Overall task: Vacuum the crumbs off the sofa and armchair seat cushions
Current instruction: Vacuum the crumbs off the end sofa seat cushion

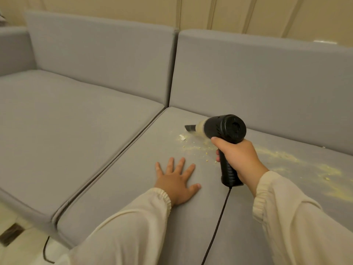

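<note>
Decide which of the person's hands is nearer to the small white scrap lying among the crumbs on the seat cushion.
Right. The right hand, gripping the vacuum, sits just right of the white scrap. The left hand lies flat on the cushion, farther toward the front edge.

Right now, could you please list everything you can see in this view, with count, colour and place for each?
Seat cushions: two, grey, side by side on the sofa.
Back cushions: two, grey, upright behind the seats.
Armrest: one, grey, far left.
Crumbs: many, pale yellow, scattered on the right seat cushion, from near the nozzle out to the right edge.
Handheld vacuum: one, black with a clear dust cup, over the right seat cushion, nozzle pointing left.
Cord: one, black, hanging from the vacuum handle.
Wall: beige, panelled, behind the sofa.
Left hand: flat on the right seat cushion, fingers spread.
Right hand: grips the vacuum handle.
Sleeves: two, cream.
</note>
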